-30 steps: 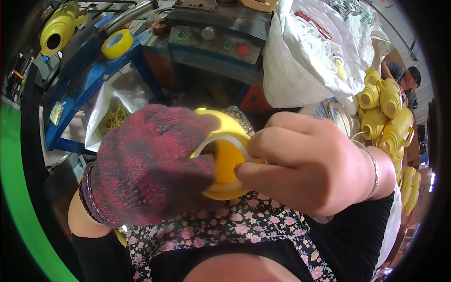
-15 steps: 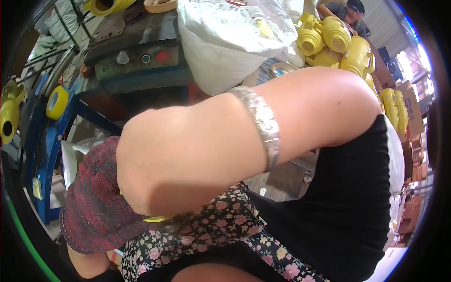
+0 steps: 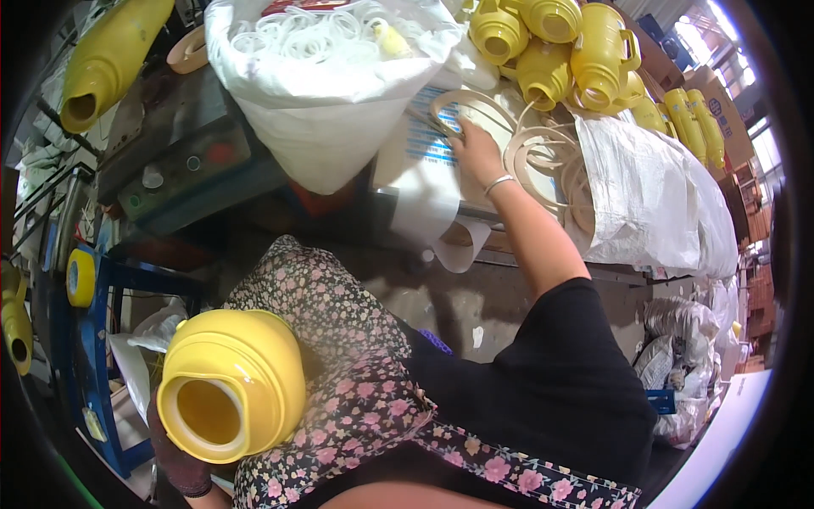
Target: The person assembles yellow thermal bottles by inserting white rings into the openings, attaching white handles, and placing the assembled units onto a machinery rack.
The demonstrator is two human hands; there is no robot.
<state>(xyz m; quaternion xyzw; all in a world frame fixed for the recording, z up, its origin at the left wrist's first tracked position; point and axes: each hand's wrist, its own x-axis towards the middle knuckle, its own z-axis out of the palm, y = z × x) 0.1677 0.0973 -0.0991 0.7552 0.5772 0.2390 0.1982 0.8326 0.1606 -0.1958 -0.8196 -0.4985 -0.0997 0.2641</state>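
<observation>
A yellow thermos flask body point(image 3: 254, 365) rests against my floral apron at the lower left, its round white-rimmed mouth tilted toward the view. My left hand point(image 3: 174, 450), in a dark red knitted glove, holds it from the outer side; most of the fingers are hidden behind it. My bare right hand point(image 3: 480, 155), a bracelet at the wrist, reaches out to the table. Its fingers are closed at a thin dark tool point(image 3: 435, 125), too small to make out, lying over a white sheet with blue print point(image 3: 415, 157). Beige ring strips point(image 3: 475, 103) lie right beside the fingers.
A white sack of clear rings point(image 3: 322, 93) stands at the back. Several yellow flask bodies point(image 3: 598, 59) are piled at the far right, above a white woven sack point(image 3: 653, 195). A machine with buttons point(image 3: 186, 170) and a blue frame point(image 3: 100, 339) holding yellow tape point(image 3: 80, 277) stand left.
My right arm has swung from across my chest out to the table. The flask body, mostly hidden before, now shows plainly in my left hand. The view has shifted.
</observation>
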